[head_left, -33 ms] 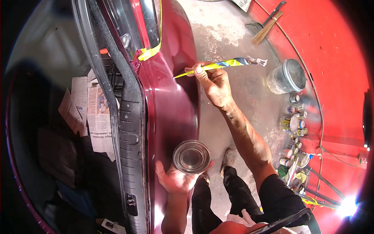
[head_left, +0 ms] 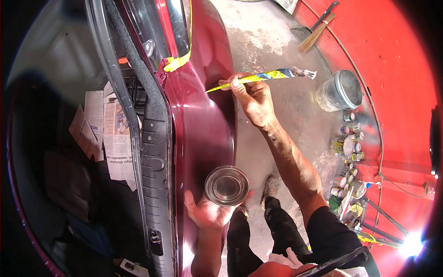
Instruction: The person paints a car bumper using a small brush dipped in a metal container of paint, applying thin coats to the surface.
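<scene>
My right hand [head_left: 255, 101] pinches a thin, tapered stick-like tool [head_left: 274, 75], wrapped in yellow and blue plastic with a crumpled whitish end. Its pointed yellow tip meets, or nearly meets, the glossy maroon car body panel [head_left: 203, 138]. Lower down, my left hand [head_left: 213, 211] lies palm up under a round see-through bowl [head_left: 211, 189]. The thumb stands out to the left, and the bowl hides most of the fingers. What is in the bowl is hard to make out. Above the tool's tip, yellow tape [head_left: 177, 63] sticks to the panel's corner and edges the lamp area.
At left the car's luggage opening, with black rubber seal [head_left: 134, 134], holds newspaper sheets [head_left: 117, 147]. On the right stand a grey bucket [head_left: 327, 94] and several small paint cans [head_left: 354, 128] by the red wall [head_left: 406, 92]. A straw brush [head_left: 316, 33] and dustpan [head_left: 302, 31] lie farther off.
</scene>
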A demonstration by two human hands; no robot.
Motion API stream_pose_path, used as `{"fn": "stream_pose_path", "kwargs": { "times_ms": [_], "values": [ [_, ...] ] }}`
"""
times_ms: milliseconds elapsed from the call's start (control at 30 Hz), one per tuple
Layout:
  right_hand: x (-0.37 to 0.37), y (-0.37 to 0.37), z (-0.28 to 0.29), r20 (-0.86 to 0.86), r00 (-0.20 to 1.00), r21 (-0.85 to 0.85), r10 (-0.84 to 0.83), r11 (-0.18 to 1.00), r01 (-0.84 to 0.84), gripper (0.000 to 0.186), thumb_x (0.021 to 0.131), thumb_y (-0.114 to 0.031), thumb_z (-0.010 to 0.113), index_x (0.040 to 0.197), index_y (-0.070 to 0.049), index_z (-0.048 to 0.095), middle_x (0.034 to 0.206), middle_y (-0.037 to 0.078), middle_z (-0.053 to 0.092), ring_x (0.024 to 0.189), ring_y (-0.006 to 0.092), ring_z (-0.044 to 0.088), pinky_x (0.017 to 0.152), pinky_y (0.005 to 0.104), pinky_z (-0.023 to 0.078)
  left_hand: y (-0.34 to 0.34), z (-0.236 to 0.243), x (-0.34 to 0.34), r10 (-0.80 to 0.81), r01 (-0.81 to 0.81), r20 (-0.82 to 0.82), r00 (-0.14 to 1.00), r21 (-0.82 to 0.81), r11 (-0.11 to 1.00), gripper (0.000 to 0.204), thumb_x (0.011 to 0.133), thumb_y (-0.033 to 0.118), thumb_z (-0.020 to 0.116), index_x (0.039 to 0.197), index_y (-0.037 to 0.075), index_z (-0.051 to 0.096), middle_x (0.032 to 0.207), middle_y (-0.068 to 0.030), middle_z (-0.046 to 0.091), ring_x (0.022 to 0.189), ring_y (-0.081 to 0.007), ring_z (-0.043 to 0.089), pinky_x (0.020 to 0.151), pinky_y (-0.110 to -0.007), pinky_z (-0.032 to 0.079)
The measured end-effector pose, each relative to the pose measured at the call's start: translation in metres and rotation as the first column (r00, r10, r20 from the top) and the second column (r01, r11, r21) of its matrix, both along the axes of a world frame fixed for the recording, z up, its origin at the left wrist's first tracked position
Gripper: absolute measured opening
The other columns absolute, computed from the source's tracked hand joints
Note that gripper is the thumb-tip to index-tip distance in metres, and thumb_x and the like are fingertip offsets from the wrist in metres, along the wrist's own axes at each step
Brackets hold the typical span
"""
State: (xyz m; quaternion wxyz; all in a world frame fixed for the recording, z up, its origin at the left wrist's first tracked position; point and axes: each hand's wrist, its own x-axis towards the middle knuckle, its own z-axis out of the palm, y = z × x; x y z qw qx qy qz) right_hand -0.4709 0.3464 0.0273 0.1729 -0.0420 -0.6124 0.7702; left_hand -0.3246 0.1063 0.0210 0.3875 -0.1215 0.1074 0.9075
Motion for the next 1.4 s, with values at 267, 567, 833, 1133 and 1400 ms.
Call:
{"fn": "stream_pose_path", "kwargs": {
  "times_ms": [267, 567, 833, 1133, 1400],
  "values": [
    [-0.0015, -0.0008, -0.0007, 0.005, 1.0, -0.002, -0.017, 1.0, 0.017, 0.015, 0.104, -0.016, 0.062, 0.108, -0.002, 0.066, 0.098, 0.01, 0.073, 0.105, 0.0196, 0.07, 0.098, 0.0359, 0.053, -0.0014, -0.0058, 0.0028, 0.035, -0.039, 0.05, 0.998, 0.071, 0.997, 0.112, 0.08, 0.083, 0.056, 0.158, 0.006, 0.034, 0.163, -0.0219, 0.031, 0.15, -0.0469, 0.029, 0.114, -0.081, 0.012],
    [-0.0008, 0.0021, -0.0015, 0.001, 1.0, 0.014, -0.007, 1.0, 0.007, 0.02, 0.105, -0.017, 0.061, 0.111, 0.001, 0.065, 0.102, 0.011, 0.072, 0.108, 0.0214, 0.069, 0.099, 0.0358, 0.052, -0.0017, -0.0077, 0.0058, 0.069, -0.074, 0.117, 0.991, 0.039, 0.997, 0.112, 0.08, 0.084, 0.056, 0.157, 0.005, 0.035, 0.162, -0.0238, 0.031, 0.149, -0.049, 0.029, 0.114, -0.081, 0.014],
    [-0.0006, 0.0004, 0.0002, 0.022, 0.999, 0.003, -0.032, 0.999, 0.032, 0.02, 0.105, -0.017, 0.061, 0.112, 0.001, 0.065, 0.105, 0.013, 0.073, 0.106, 0.0212, 0.069, 0.099, 0.0362, 0.051, -0.0025, -0.006, 0.004, 0.041, -0.041, 0.052, 0.998, -0.007, 0.999, 0.112, 0.08, 0.085, 0.055, 0.156, 0.005, 0.036, 0.162, -0.0246, 0.032, 0.148, -0.0525, 0.028, 0.113, -0.081, 0.015],
    [-0.001, 0.0001, 0.0003, 0.031, 0.999, 0.022, -0.034, 0.999, 0.033, 0.02, 0.105, -0.017, 0.062, 0.11, 0.002, 0.066, 0.099, 0.01, 0.072, 0.108, 0.0219, 0.069, 0.099, 0.0358, 0.051, -0.0017, -0.0077, 0.0053, 0.054, -0.056, 0.069, 0.996, 0.021, 0.998, 0.111, 0.079, 0.084, 0.056, 0.156, 0.006, 0.038, 0.162, -0.0233, 0.031, 0.149, -0.0509, 0.028, 0.113, -0.082, 0.013],
    [-0.0006, -0.0005, 0.0017, 0.046, 0.998, 0.043, -0.038, 0.998, 0.036, 0.02, 0.105, -0.017, 0.062, 0.109, 0.002, 0.067, 0.098, 0.009, 0.072, 0.108, 0.0218, 0.069, 0.098, 0.0353, 0.052, -0.0019, -0.0098, 0.0064, 0.083, -0.092, 0.132, 0.988, 0.06, 0.994, 0.113, 0.078, 0.084, 0.057, 0.156, 0.006, 0.036, 0.163, -0.0225, 0.031, 0.15, -0.0495, 0.027, 0.113, -0.082, 0.011]
  ]
}}
